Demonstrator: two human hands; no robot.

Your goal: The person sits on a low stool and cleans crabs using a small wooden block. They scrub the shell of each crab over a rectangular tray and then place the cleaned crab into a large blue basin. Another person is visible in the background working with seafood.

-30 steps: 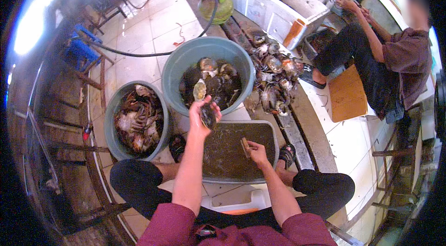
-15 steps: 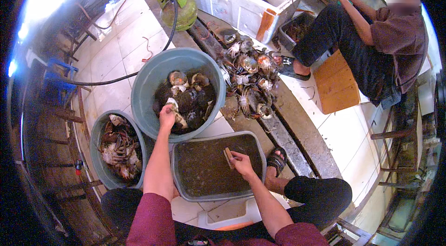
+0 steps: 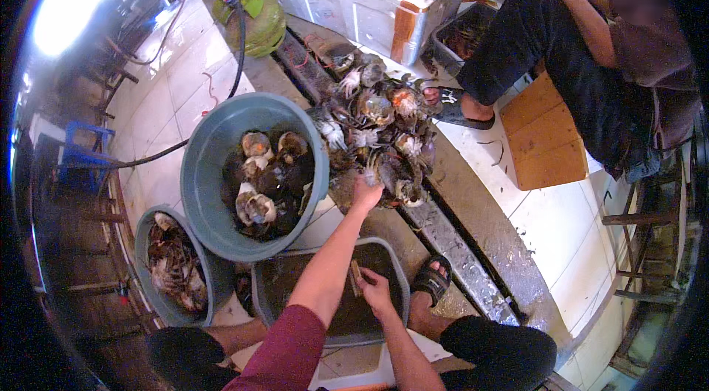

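Observation:
My left hand (image 3: 367, 193) reaches across to a heap of crabs (image 3: 388, 114) on the floor and touches its near edge. Its fingertips blend into the heap, so their grip does not show. In my right hand (image 3: 377, 293) is a small wooden-backed brush (image 3: 356, 278), held over a grey rectangular basin (image 3: 403, 280) of murky brown water. To the left stands a round blue-grey tub (image 3: 193, 177) with dark water and several crab pieces. One pale crab piece (image 3: 255, 208) lies near the tub's middle.
A smaller tub (image 3: 140, 258) of crabs stands at lower left. Beyond are a green gas cylinder (image 3: 264, 25) with a black hose and a white foam box (image 3: 347, 11). A co-worker (image 3: 583, 44) sits at right, by a wooden board (image 3: 543, 136). A dark channel (image 3: 473, 258) crosses the floor.
My left hand has left a crab piece in the round tub and moved right to the heap. My right hand still holds the brush over the basin. The whole view has shifted.

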